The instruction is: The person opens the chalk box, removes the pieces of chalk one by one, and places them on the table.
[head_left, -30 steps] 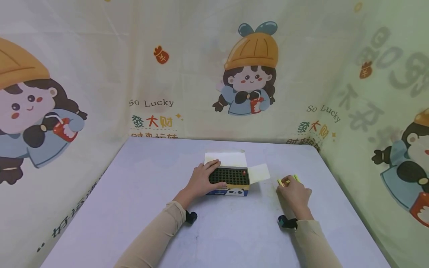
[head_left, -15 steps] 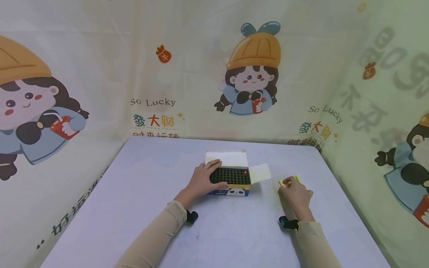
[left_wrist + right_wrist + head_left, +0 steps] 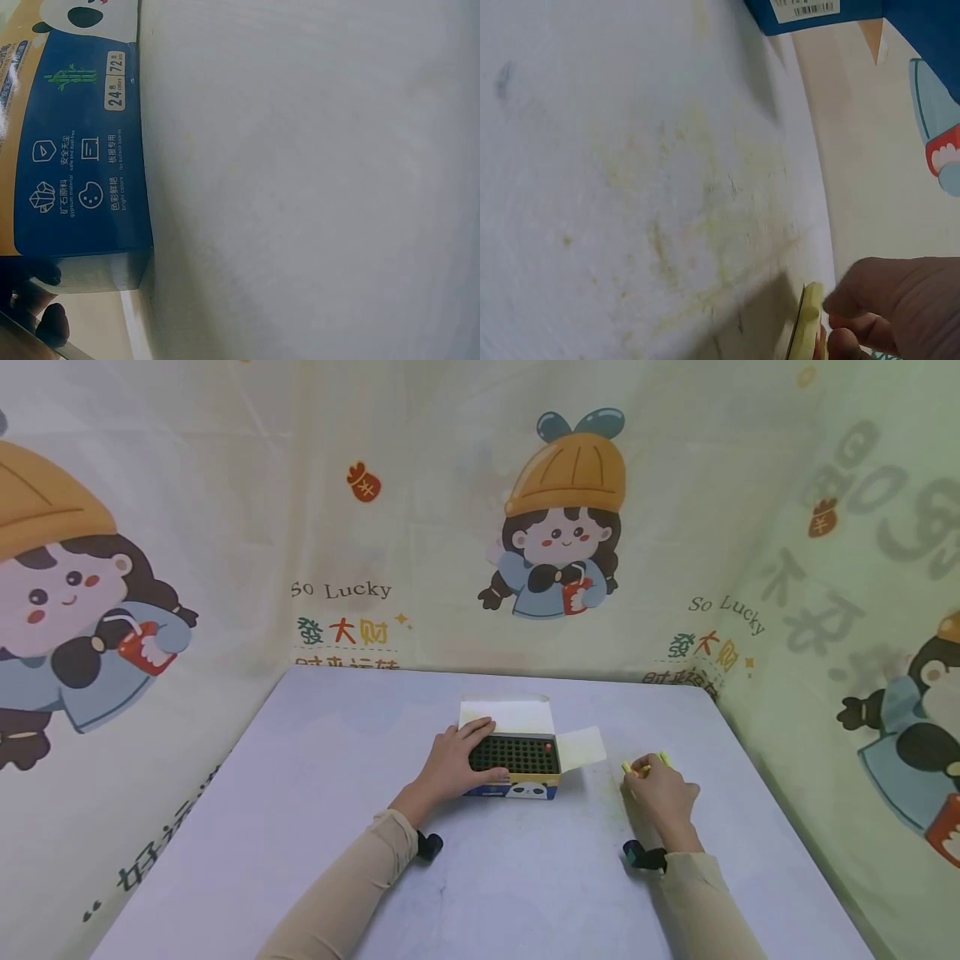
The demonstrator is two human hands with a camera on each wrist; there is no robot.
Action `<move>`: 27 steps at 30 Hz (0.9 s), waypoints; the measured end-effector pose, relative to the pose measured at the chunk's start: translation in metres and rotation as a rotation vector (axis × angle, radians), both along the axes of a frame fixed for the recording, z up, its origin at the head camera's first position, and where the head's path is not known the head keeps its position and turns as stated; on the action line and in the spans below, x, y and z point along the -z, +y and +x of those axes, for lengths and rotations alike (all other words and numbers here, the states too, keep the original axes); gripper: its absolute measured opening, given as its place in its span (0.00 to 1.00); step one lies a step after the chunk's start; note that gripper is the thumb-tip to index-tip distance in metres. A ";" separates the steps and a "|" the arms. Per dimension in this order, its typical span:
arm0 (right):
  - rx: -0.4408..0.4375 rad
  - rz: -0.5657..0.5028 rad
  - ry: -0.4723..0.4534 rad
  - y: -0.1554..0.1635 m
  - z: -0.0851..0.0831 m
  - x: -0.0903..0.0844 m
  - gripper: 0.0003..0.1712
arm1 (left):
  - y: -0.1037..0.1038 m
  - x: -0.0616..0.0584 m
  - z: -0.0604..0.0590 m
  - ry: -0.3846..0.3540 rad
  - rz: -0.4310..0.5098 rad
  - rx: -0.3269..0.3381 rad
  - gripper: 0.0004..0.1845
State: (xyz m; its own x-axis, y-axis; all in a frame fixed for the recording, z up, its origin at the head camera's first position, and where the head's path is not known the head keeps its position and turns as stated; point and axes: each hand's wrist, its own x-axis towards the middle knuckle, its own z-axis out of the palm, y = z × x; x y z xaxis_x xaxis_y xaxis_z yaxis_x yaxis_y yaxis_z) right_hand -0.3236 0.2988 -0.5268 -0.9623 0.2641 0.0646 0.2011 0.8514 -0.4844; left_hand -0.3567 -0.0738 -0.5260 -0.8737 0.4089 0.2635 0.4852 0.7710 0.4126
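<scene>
A small cardboard box [image 3: 525, 790] with a panda print stands open mid-table, showing a black grid tray [image 3: 517, 754] with one red piece [image 3: 548, 747] at its right end. My left hand [image 3: 455, 762] grips the box's left end, thumb along the front and fingers over the tray's edge. The left wrist view shows the box's blue side [image 3: 75, 150] close up. My right hand [image 3: 660, 793] lies on the table to the right of the box, fingers curled on yellow sticks [image 3: 643, 766]. One yellow stick [image 3: 805, 330] shows beside my fingertips [image 3: 877, 300].
The box's back flap [image 3: 506, 716] and right flap [image 3: 582, 747] lie open. The pale table [image 3: 315, 793] carries yellowish smudges [image 3: 675, 195] near my right hand. Printed cartoon curtains [image 3: 225, 527] close in the table at the back and both sides.
</scene>
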 end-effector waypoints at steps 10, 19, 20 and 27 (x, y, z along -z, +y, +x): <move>-0.005 -0.028 0.335 -0.035 -0.003 -0.039 0.15 | 0.000 0.001 0.000 0.017 -0.006 -0.002 0.48; -0.105 0.018 0.440 -0.090 -0.009 -0.075 0.11 | 0.000 -0.001 0.000 0.020 -0.011 -0.002 0.48; -0.120 0.037 0.434 -0.095 -0.009 -0.075 0.11 | 0.000 -0.001 0.000 0.019 -0.013 -0.003 0.48; -0.249 0.157 0.349 -0.125 -0.010 -0.063 0.11 | 0.001 -0.001 0.000 0.019 -0.020 -0.006 0.49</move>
State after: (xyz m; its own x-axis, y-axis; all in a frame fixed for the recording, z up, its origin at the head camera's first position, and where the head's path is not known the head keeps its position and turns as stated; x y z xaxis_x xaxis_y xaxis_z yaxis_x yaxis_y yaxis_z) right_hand -0.3333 0.1743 -0.4633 -0.9088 -0.0118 0.4170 -0.1718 0.9215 -0.3482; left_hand -0.3567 -0.0728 -0.5252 -0.8711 0.4091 0.2716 0.4881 0.7820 0.3877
